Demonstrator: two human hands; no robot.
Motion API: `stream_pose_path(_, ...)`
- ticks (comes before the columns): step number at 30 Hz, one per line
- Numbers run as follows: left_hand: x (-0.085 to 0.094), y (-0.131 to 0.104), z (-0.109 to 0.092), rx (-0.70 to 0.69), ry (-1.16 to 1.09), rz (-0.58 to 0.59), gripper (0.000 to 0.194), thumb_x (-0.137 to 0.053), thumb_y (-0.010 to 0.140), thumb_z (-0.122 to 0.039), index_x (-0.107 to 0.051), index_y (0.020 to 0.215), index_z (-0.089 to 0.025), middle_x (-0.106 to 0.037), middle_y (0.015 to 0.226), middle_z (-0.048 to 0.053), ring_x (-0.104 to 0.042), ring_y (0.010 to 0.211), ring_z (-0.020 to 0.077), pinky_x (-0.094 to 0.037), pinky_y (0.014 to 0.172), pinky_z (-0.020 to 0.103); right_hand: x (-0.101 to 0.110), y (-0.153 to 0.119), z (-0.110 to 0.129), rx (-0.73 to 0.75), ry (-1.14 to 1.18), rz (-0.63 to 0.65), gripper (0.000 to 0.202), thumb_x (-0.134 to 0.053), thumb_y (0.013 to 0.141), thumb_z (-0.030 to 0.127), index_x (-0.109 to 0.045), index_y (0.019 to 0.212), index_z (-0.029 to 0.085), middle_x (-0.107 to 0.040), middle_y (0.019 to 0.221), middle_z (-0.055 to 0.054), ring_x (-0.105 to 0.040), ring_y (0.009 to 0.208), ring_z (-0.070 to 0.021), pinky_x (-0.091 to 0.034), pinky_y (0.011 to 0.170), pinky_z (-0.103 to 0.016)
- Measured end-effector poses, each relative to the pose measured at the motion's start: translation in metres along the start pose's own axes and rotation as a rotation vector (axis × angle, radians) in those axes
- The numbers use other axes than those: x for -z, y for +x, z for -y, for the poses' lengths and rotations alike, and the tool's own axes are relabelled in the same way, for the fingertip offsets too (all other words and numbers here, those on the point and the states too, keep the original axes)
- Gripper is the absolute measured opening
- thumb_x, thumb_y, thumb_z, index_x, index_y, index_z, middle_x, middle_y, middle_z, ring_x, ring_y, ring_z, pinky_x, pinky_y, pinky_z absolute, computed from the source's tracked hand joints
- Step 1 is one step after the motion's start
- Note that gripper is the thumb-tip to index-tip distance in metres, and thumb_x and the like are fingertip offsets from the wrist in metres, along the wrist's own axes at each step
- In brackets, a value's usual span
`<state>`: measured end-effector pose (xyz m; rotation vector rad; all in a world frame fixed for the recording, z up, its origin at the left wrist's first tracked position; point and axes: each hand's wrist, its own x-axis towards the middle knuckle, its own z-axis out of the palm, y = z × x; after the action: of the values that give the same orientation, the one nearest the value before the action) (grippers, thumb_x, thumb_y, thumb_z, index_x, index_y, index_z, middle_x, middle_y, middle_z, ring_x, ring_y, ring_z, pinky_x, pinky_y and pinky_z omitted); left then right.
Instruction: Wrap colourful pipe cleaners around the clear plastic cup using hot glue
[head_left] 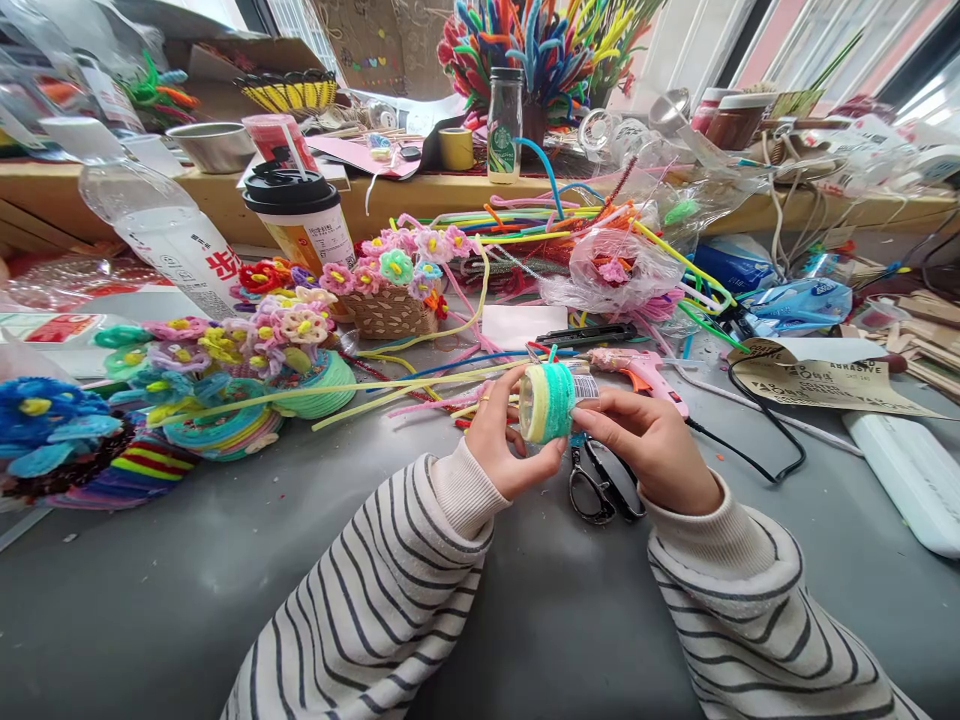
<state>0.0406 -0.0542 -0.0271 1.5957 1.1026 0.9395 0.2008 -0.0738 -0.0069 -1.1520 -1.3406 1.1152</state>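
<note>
Between my two hands, above the grey table, is a small clear jar (551, 402) lying on its side. Yellow and turquoise pipe cleaners wrap part of it, and a barcode label shows at its right end. My left hand (504, 435) grips the jar from the left, thumb below and fingers above. My right hand (652, 440) pinches at the jar's right end, near the turquoise edge; whether a pipe cleaner end is in the pinch I cannot tell. Long pale yellow pipe cleaners (390, 385) stretch left from near my left hand. Below the jar lie black-framed glasses (600, 490).
Behind my right hand lies a pink glue gun (645, 372) with a black cord. A utility knife (586, 335) and a pipe cleaner pile (525, 240) lie farther back. Flower-filled pots (315, 385), a plastic bottle (169, 235) and a paper cup (304, 225) stand left. Sandpaper (810, 380) lies right.
</note>
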Motion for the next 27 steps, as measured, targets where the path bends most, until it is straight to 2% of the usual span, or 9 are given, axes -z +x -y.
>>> stream_pose_path(14, -0.0017, -0.0004, -0.0006, -0.001, 0.028, -0.018, 0.078, -0.064, 0.056, -0.030, -0.032, 0.126, -0.019, -0.050, 0.115, 0.013, -0.057, 0.082, 0.0201, -0.050, 0.056, 0.028, -0.0006, 0.0005, 0.0017, 0.006, -0.035, 0.004, 0.010, -0.068, 0.067, 0.029, -0.068, 0.066, 0.020, -0.069, 0.068, 0.000, -0.062, 0.067, -0.0134, -0.049, 0.066, -0.025)
stream_pose_path(20, -0.0013, -0.0007, 0.0048, -0.057, 0.034, -0.050, 0.076, -0.064, 0.059, -0.032, -0.031, 0.127, -0.023, -0.047, 0.118, 0.012, -0.057, 0.079, 0.0181, -0.049, 0.053, 0.026, 0.0002, 0.0009, 0.0013, -0.012, -0.021, -0.002, 0.008, -0.068, 0.067, 0.030, -0.070, 0.066, 0.022, -0.070, 0.071, 0.000, -0.062, 0.071, -0.0149, -0.049, 0.069, -0.026)
stream_pose_path(27, -0.0009, -0.0007, 0.0018, -0.200, 0.119, -0.097, 0.074, -0.065, 0.057, -0.023, -0.035, 0.124, -0.021, -0.047, 0.118, 0.012, -0.054, 0.095, 0.0239, -0.050, 0.070, 0.034, 0.0017, 0.0015, -0.0038, -0.048, 0.066, 0.060, 0.015, -0.064, 0.072, 0.036, -0.070, 0.069, 0.022, -0.066, 0.069, 0.000, -0.059, 0.072, -0.0160, -0.048, 0.072, -0.029)
